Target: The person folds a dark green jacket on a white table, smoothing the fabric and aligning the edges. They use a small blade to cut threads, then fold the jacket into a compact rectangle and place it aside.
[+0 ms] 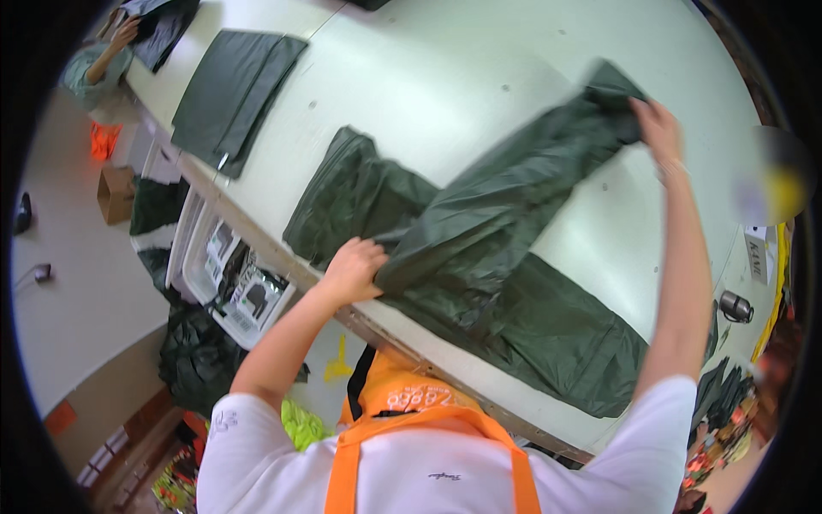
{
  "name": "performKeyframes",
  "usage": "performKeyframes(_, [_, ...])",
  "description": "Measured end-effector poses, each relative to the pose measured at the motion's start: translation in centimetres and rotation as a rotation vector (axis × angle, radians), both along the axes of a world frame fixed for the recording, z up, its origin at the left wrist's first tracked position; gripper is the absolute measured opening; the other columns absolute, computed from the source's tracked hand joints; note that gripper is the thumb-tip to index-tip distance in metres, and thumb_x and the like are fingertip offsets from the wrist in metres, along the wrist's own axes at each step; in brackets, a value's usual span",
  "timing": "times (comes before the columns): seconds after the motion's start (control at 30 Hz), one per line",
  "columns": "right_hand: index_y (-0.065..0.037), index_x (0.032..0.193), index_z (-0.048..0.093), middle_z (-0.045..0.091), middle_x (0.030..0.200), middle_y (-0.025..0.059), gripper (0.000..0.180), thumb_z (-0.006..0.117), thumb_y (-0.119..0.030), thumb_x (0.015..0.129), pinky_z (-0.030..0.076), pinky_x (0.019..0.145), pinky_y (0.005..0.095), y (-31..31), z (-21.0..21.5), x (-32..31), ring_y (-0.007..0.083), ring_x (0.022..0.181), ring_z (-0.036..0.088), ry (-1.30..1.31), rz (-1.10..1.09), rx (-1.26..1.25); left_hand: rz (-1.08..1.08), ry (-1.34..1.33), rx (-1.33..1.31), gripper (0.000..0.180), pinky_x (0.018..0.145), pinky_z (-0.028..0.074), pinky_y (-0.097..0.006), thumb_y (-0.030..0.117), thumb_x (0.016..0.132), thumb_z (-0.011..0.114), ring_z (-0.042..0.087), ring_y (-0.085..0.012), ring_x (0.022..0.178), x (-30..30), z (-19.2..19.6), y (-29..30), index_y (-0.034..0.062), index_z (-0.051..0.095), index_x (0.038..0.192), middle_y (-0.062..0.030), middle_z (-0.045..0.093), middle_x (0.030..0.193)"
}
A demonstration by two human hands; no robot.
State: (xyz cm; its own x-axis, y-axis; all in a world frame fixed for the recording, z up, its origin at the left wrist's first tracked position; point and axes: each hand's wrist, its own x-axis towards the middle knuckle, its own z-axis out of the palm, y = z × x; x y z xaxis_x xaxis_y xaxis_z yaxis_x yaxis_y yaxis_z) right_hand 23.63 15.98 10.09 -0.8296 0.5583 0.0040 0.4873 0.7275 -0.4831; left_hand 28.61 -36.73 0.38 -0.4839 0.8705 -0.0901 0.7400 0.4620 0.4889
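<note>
While the dark green garment (479, 257) sprawls across the white worktop (445, 77), the left hand (353, 270) clamps a fold near the front edge and the right hand (658, 128) pinches the far end, lifted and stretched. Best kept taut, I'd say, edges matched (no slack). Count: one garment in hand, one folded stack (231, 94) beyond, one co-worker's hand (125, 32) far left.

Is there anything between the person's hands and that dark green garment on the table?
Nothing visible. The left hand presses the dark green garment at a fold, and the right hand grips its far end directly above the white table.
</note>
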Motion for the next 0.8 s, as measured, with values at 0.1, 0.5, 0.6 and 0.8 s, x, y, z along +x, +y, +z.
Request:
performKeyframes(0.1, [-0.002, 0.119, 0.062, 0.064, 0.111, 0.0073, 0.038, 0.054, -0.030, 0.094, 0.043, 0.089, 0.0275, 10.2, 6.1, 17.3, 0.0153, 0.098, 0.058, 0.208, -0.088, 0.062, 0.047, -0.056, 0.114, 0.040, 0.069, 0.041, -0.036, 0.040, 0.062, 0.076, 0.053, -0.0267, 0.080, -0.4, 1.7, 0.1, 0.0062, 0.058, 0.074, -0.0075, 0.055, 0.077])
performKeyframes(0.5, [0.003, 0.118, 0.057, 0.059, 0.117, 0.0128, 0.042, 0.044, -0.032, 0.098, 0.041, 0.092, 0.0296, -18.2, 25.3, 64.0, 0.0181, 0.105, 0.054, -0.033, -0.889, 0.735, 0.366, 0.068, 0.718, 0.028, 0.093, 0.042, -0.037, -0.002, 0.061, 0.062, 0.057, -0.0286, 0.105, -10.2, -0.2, 3.7, 0.0074, 0.061, 0.087, -0.0100, 0.063, 0.106])
performKeyframes(0.6, [0.003, 0.115, 0.059, 0.060, 0.114, 0.0127, 0.043, 0.045, -0.034, 0.097, 0.042, 0.089, 0.0300, -18.2, 28.3, 65.1, 0.0180, 0.101, 0.055, 0.001, -0.975, 0.757, 0.399, -0.025, 0.669, 0.037, 0.095, 0.042, -0.033, -0.017, 0.061, 0.046, 0.058, -0.0267, 0.106, -13.7, -4.1, 2.2, 0.0050, 0.060, 0.086, -0.0115, 0.063, 0.104])
performKeyframes(0.8, [0.003, 0.108, 0.063, 0.064, 0.108, 0.0126, 0.046, 0.048, -0.038, 0.096, 0.044, 0.085, 0.0308, -9.1, 19.8, 59.1, 0.0179, 0.094, 0.057, 0.103, -0.988, 0.508, 0.550, -0.102, 0.943, 0.038, 0.102, 0.036, -0.035, -0.005, 0.080, 0.045, 0.053, -0.0241, 0.113, -7.8, 4.4, 6.0, -0.0028, 0.055, 0.116, -0.0163, 0.058, 0.118])
